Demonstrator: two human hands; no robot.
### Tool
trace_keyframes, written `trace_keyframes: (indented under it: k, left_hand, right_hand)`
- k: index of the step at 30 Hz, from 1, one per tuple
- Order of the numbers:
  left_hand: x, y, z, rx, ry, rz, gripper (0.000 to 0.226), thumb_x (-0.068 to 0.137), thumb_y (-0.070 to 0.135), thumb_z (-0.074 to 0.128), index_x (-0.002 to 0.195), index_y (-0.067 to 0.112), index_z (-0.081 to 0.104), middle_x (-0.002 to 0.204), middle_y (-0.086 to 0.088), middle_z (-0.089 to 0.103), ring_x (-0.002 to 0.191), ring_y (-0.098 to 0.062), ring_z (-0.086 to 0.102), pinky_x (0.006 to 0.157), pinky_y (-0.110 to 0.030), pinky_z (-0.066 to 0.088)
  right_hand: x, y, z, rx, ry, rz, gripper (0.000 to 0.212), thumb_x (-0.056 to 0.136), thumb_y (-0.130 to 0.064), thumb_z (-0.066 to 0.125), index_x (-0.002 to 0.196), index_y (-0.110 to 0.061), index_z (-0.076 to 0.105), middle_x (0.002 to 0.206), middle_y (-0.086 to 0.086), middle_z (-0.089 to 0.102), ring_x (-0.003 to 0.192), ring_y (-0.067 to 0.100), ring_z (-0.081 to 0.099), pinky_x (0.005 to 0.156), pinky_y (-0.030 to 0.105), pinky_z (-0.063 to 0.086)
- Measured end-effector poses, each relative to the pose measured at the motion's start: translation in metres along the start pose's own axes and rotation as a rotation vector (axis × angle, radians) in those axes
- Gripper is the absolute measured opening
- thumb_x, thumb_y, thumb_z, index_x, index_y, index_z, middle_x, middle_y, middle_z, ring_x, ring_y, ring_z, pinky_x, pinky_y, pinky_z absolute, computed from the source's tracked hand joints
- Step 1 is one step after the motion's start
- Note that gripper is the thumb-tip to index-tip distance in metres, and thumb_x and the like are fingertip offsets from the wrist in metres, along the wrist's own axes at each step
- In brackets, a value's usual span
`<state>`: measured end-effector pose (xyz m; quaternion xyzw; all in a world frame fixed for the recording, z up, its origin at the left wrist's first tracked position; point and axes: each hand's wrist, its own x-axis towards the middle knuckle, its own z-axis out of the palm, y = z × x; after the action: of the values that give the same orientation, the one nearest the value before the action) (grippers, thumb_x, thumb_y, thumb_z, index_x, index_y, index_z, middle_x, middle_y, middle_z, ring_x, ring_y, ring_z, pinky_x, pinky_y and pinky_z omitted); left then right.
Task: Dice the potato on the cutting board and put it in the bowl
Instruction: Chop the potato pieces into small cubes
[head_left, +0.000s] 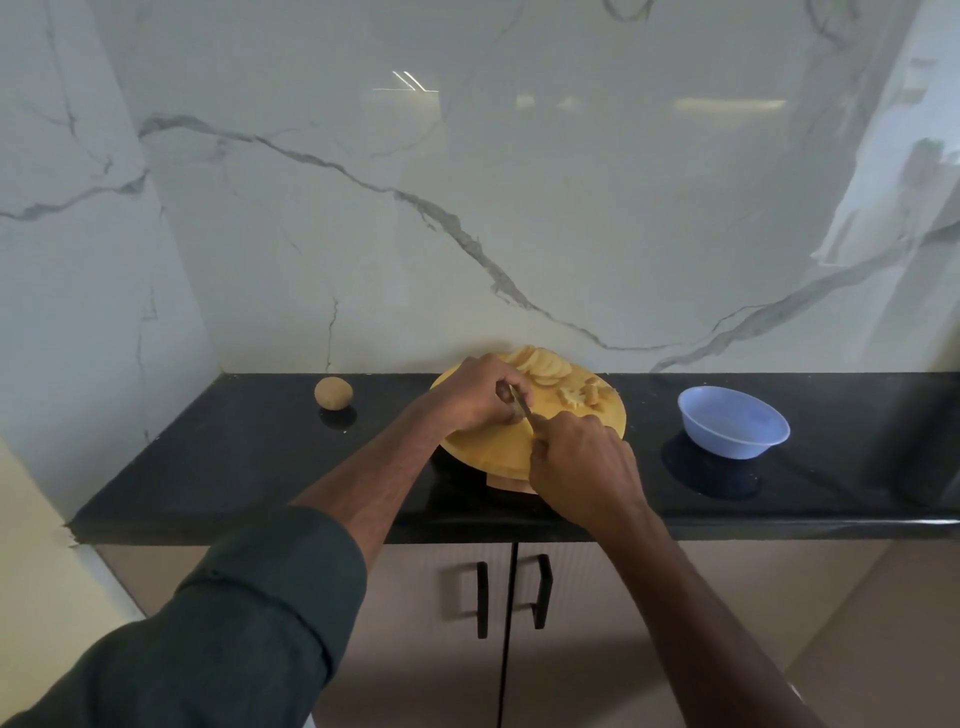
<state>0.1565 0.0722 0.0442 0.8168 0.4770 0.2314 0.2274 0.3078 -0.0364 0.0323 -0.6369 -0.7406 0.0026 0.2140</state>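
We're mid-dice. Left hand (480, 395) has fingers curled down over a potato piece on the round yellow wooden cutting board (498, 447); the piece itself is mostly hidden under the fingers, so we can't tell its shape. Right hand (582, 462) is wrapped tight round the handle of a small steel-bladed knife (522, 408), blade angled toward the left fingertips.

Pale potato slices (540, 366) are fanned at the board's far edge, w/ a few cut bits (579, 397) just beside them. Pale blue plastic bowl (732, 423) sits well apart to the right on the black stone counter (234, 457) and looks empty. One whole brown potato (333, 393) sits left of the board.

To do this well, imo: keep left fingertips tucked back, knuckles guiding the blade, tip down, even spacing. Stack slices, cut strips, rotate, crosscut. Board looks to overhang something near its front edge, so press straight down.

No brands, labels or text readable anywhere.
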Motion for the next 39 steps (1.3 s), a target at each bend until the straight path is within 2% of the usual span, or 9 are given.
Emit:
trace_keyframes:
  k: [7,9,12,18,22,28,33,39]
  left_hand:
    - [-0.002,0.002,0.004,0.035,0.022,0.017,0.026,0.083,0.012,0.075,0.084,0.038,0.074,0.094,-0.007,0.073,0.092,-0.022,0.066,0.082,-0.035,0.054]
    - [-0.003,0.001,0.005,0.028,0.031,0.012,0.025,0.084,0.012,0.075,0.087,0.036,0.075,0.093,-0.007,0.072,0.091,-0.020,0.065,0.075,-0.029,0.051]
    - [-0.005,-0.001,0.007,0.009,0.051,0.007,0.021,0.084,0.011,0.076,0.095,0.029,0.077,0.093,0.001,0.071,0.088,-0.008,0.063,0.069,-0.019,0.042]
    - [-0.015,-0.008,0.011,-0.099,0.173,-0.027,0.048,0.079,0.021,0.082,0.122,0.031,0.062,0.095,0.003,0.068,0.069,0.000,0.052,0.068,-0.022,0.039]
    - [-0.018,-0.013,0.014,-0.166,0.289,-0.053,0.059,0.071,0.025,0.087,0.123,0.030,0.061,0.090,0.007,0.069,0.071,-0.001,0.055,0.071,-0.026,0.043]
    - [-0.017,-0.015,0.017,-0.164,0.303,-0.055,0.050,0.072,0.021,0.088,0.116,0.029,0.064,0.083,0.010,0.074,0.058,0.013,0.054,0.067,-0.023,0.041]
    - [-0.016,-0.016,0.019,-0.156,0.295,-0.038,0.040,0.074,0.016,0.085,0.110,0.026,0.071,0.080,0.008,0.074,0.057,0.014,0.052,0.068,-0.022,0.040]
    - [-0.016,-0.014,0.017,-0.129,0.273,-0.027,0.035,0.076,0.015,0.084,0.108,0.027,0.077,0.080,0.004,0.073,0.065,0.010,0.058,0.069,-0.011,0.038]
  right_hand:
    - [-0.022,0.009,-0.008,0.001,-0.035,-0.030,0.039,0.104,-0.027,0.039,0.136,-0.025,0.060,0.078,-0.004,0.056,0.074,0.018,0.061,0.071,0.038,0.057]
    - [-0.029,0.014,-0.011,-0.001,-0.037,-0.048,0.039,0.105,-0.028,0.039,0.139,-0.026,0.058,0.078,-0.005,0.058,0.074,0.016,0.062,0.071,0.037,0.058]
    - [-0.039,0.022,-0.016,0.015,-0.064,-0.053,0.038,0.106,-0.030,0.040,0.141,-0.028,0.056,0.078,-0.007,0.059,0.073,0.011,0.062,0.072,0.034,0.058]
    - [-0.037,0.033,-0.017,0.138,0.052,0.021,0.028,0.104,-0.031,0.051,0.127,-0.027,0.065,0.079,-0.003,0.063,0.073,0.014,0.062,0.069,0.037,0.058]
    - [-0.020,0.015,-0.010,0.102,0.124,0.008,0.031,0.104,-0.031,0.049,0.131,-0.028,0.063,0.083,-0.004,0.066,0.075,0.017,0.064,0.070,0.038,0.059]
    - [-0.003,-0.002,0.004,0.054,0.087,-0.009,0.037,0.104,-0.031,0.045,0.137,-0.027,0.061,0.088,-0.001,0.069,0.076,0.020,0.064,0.070,0.039,0.059]
    - [-0.002,-0.001,0.009,-0.006,0.074,-0.022,0.039,0.104,-0.031,0.041,0.139,-0.026,0.059,0.086,0.000,0.066,0.075,0.022,0.064,0.068,0.040,0.059]
    - [0.000,-0.005,0.008,-0.022,0.037,0.001,0.036,0.102,-0.028,0.041,0.131,-0.024,0.063,0.084,0.002,0.062,0.075,0.023,0.062,0.066,0.036,0.055]
